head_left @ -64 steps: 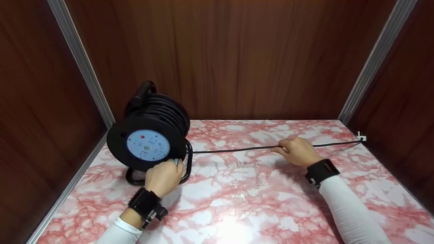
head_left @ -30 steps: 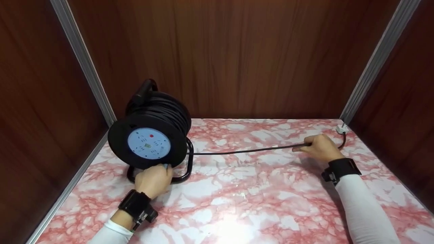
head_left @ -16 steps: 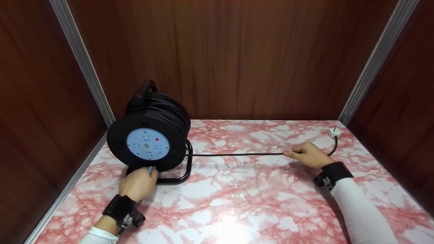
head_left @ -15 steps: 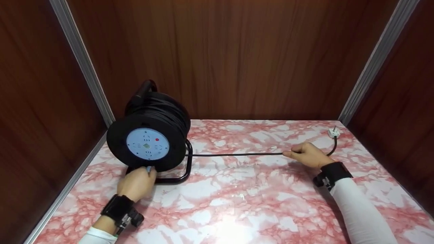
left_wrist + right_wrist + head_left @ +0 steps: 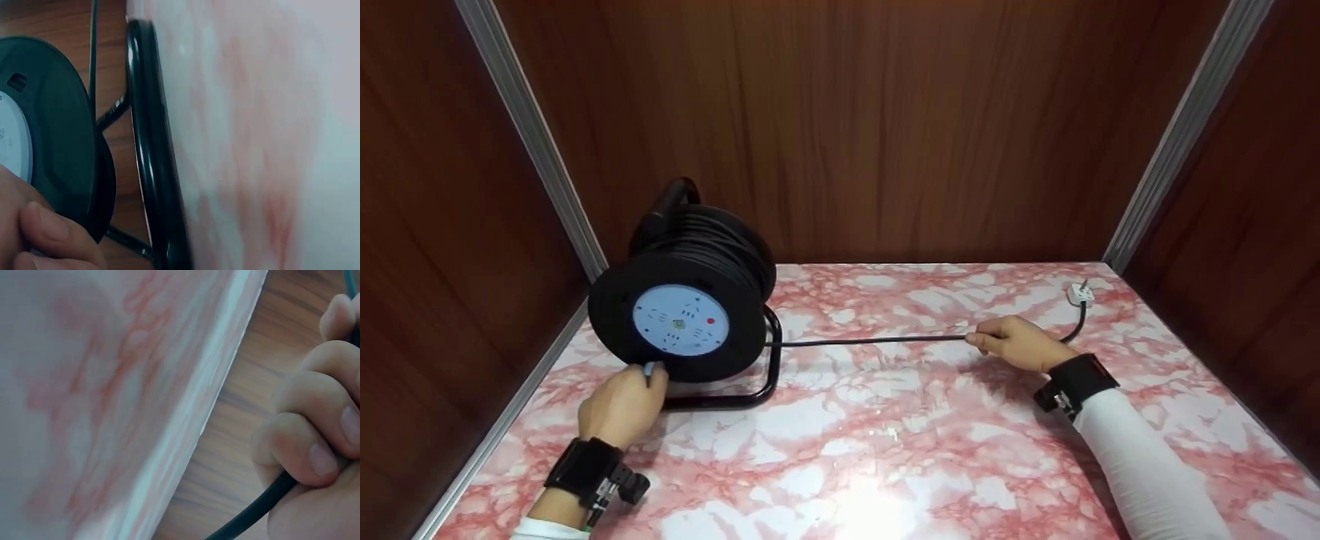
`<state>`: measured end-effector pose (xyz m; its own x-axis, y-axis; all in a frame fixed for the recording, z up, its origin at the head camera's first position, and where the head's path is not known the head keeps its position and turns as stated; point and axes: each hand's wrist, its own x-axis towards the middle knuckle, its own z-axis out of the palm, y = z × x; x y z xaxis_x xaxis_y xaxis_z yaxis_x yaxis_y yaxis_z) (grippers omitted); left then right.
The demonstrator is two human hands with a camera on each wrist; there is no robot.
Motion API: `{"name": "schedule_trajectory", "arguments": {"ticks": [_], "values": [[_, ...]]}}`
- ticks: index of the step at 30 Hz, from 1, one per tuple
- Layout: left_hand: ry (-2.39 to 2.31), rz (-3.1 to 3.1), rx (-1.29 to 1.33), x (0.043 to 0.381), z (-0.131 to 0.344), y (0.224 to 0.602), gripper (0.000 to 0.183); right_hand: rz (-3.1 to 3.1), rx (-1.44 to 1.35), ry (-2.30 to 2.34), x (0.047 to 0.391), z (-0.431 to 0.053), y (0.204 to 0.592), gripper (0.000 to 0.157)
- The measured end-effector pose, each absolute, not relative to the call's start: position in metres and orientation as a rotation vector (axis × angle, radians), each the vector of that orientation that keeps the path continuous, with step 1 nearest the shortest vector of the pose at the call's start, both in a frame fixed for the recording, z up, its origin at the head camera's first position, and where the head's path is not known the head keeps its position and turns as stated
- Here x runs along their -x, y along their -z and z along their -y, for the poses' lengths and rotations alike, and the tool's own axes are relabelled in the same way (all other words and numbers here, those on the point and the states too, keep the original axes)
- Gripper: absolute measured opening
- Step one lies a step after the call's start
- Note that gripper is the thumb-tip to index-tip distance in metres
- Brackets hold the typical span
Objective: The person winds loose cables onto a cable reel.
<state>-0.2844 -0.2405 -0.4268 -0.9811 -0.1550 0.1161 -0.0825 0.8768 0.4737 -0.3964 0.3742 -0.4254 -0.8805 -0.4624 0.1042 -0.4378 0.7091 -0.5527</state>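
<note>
A black cable reel (image 5: 739, 349) with a pale blue socket face (image 5: 660, 337) stands at the left of the table on its tubular frame. At the disc's lower left edge, my left hand (image 5: 619, 405) pinches a small blue knob (image 5: 649, 368); the left wrist view shows the curled thumb and fingers (image 5: 53, 225) beside the disc (image 5: 64, 140). From the reel a black cable (image 5: 877, 340) runs right into my right hand (image 5: 1020, 343), whose fingers curl round it, as the right wrist view also shows (image 5: 315, 433). Beyond that hand the cable bends up to a white plug (image 5: 1081, 294).
The reel's black carrying handle (image 5: 667, 201) points up and back. Brown wood-grain panels (image 5: 840, 135) enclose the red-and-white marbled table (image 5: 825, 442) at the back and both sides, with grey metal strips (image 5: 1177, 135) at the corners.
My left hand has swept leftward with the knob, and the disc has turned clockwise. My right hand went right along the cable, then came back left. The plug has moved left.
</note>
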Motion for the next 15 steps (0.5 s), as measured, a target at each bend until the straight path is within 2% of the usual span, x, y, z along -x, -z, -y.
{"name": "schedule_trajectory", "arguments": {"ticks": [4, 10, 15], "values": [[0.738, 2.838, -0.218, 0.286, 0.248, 0.422, 0.063, -2.911, 0.752, 0.863, 0.396, -0.375, 0.425, 0.038], [0.879, 2.744, -0.285, 0.289, 0.255, 0.419, 0.069, -2.895, 0.777, 0.837, 0.395, -0.371, 0.424, 0.040], [1.173, 2.593, -0.337, 0.290, 0.256, 0.417, 0.067, -2.886, 0.784, 0.854, 0.397, -0.371, 0.427, 0.036]]}}
